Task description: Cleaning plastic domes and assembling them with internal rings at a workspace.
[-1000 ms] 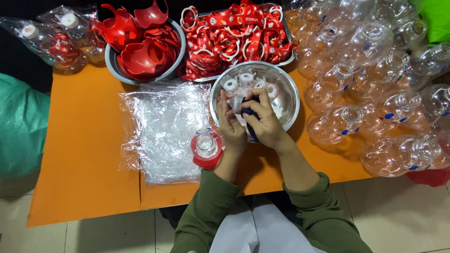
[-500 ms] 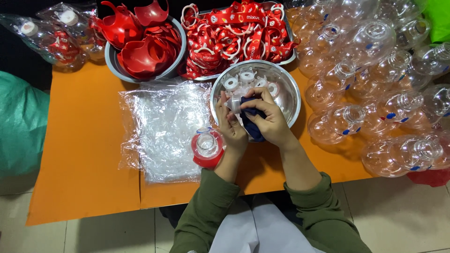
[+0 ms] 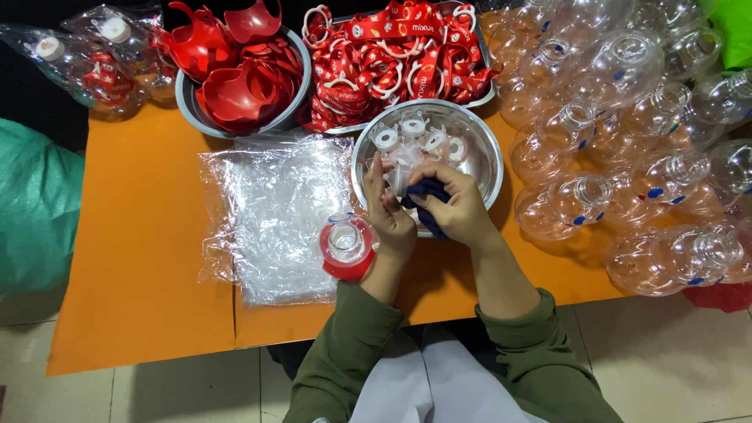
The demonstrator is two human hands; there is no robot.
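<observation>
Both hands over the steel bowl (image 3: 486,149) of white caps on the orange tabletop (image 3: 141,258). My right hand (image 3: 458,207) is closed around a dark blue cloth (image 3: 427,196); my left hand (image 3: 388,211) pinches what looks like a clear cap (image 3: 398,176), partly hidden. Wiping step, I judge. Next calls for a steady grip while the cloth works round it.
</observation>
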